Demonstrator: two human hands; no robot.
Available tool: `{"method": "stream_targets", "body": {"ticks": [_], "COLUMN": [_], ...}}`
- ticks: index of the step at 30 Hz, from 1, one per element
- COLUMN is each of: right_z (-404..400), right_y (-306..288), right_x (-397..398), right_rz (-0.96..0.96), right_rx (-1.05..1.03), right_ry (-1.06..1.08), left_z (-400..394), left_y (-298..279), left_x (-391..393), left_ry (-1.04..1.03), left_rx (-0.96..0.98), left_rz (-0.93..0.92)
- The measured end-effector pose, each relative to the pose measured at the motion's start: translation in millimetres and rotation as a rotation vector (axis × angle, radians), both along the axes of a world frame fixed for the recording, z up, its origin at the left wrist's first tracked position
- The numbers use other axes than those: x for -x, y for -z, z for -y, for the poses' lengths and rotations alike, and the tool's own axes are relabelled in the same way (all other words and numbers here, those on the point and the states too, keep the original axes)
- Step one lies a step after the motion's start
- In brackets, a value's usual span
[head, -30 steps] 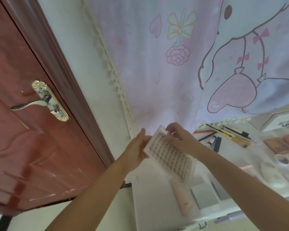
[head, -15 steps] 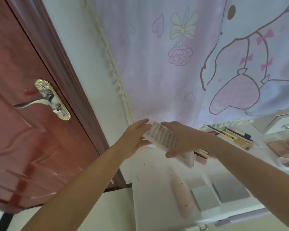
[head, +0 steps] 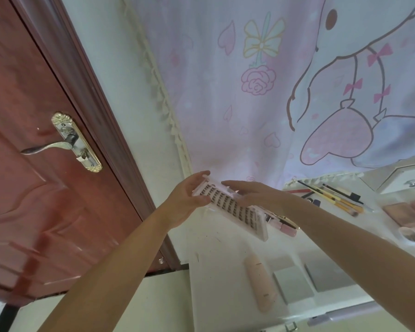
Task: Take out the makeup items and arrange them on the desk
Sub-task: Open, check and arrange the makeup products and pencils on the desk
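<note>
The right hand [head: 252,195] covers the lash tray's [head: 235,209] upper edge; at three o'clock, the pink palettes [head: 405,212] blur.

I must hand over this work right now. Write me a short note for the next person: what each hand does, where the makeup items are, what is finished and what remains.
Left hand: holds the far end of the clear plastic tray of false eyelash clusters, above the white desk.
Right hand: lies over the tray's upper edge, fingers nearly straight; its grip is unclear.
Already laid out: pink tube, two grey square cases, pencils and brushes, pink palette.
Left: set the tray down on bare desk. Whether more items wait outside the view cannot be told.
</note>
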State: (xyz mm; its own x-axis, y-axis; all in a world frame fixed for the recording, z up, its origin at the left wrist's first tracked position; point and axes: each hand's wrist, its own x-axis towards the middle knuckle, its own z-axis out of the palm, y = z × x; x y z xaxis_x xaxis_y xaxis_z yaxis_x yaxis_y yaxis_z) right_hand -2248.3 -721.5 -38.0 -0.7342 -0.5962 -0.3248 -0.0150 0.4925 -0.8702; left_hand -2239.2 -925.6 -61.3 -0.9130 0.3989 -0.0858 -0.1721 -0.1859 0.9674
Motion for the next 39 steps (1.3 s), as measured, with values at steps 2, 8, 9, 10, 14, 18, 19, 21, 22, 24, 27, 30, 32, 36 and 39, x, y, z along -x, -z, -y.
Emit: {"method": "stream_targets", "body": {"ticks": [2, 8, 9, 10, 14, 18, 19, 21, 22, 24, 27, 30, 32, 36, 39], "right_z": [-4.2, -22.5, -24.2, -22.8, -11.8, -4.4, 0.3, 15.1, 22.7, 34.2, 44.2, 50.5, 52.3, 52.1, 50.2], "right_y": [12.0, 41.8, 45.5, 50.8, 74.5, 103.3, 109.2, 123.3, 130.5, 142.9, 157.5, 163.2, 167.6, 177.3, 181.8], "right_x": [3.9, 26.3, 27.8, 28.6, 36.8, 47.4, 47.3, 45.6, 44.2, 41.0, 39.9, 41.0, 44.1, 46.3, 46.5], "right_rz": [0.081, 0.469, 0.501, 0.507, 0.22, -0.042, -0.058, -0.075, -0.088, -0.111, -0.121, -0.188, -0.241, -0.317, -0.343], "right_rx": [0.04, 0.221, 0.174, 0.102, -0.255, -0.348, -0.337, -0.335, -0.339, -0.359, -0.4, -0.47, -0.511, -0.601, -0.655], "right_ry": [-0.043, 0.053, 0.059, 0.068, 0.203, 0.191, 0.176, 0.112, 0.072, 0.0, -0.099, -0.181, -0.226, -0.309, -0.399], "left_z": [2.8, 20.3, 22.3, 24.5, 28.2, 21.3, 17.9, 13.2, 10.9, 4.7, -6.4, -14.2, -17.1, -20.3, -22.0], "left_y": [4.6, 43.4, 53.7, 66.3, 110.4, 140.0, 145.5, 159.1, 164.4, 170.4, 179.1, 186.3, 188.5, 189.2, 187.8], "left_x": [-4.1, -33.1, -41.2, -50.6, -83.8, -117.2, -125.1, -139.9, -146.0, -156.2, -166.7, -171.8, -173.5, -174.4, -174.8], "left_ry": [0.048, -0.031, -0.062, -0.112, -0.309, -0.422, -0.415, -0.415, -0.422, -0.395, -0.356, -0.37, -0.378, -0.384, -0.39], "left_rx": [-0.005, 0.148, 0.147, 0.135, 0.043, 0.172, 0.257, 0.43, 0.505, 0.695, 0.874, 0.903, 0.931, 0.971, 1.002], "left_rz": [0.033, 0.293, 0.329, 0.379, 0.525, 0.541, 0.522, 0.503, 0.503, 0.469, 0.445, 0.457, 0.436, 0.421, 0.411]}}
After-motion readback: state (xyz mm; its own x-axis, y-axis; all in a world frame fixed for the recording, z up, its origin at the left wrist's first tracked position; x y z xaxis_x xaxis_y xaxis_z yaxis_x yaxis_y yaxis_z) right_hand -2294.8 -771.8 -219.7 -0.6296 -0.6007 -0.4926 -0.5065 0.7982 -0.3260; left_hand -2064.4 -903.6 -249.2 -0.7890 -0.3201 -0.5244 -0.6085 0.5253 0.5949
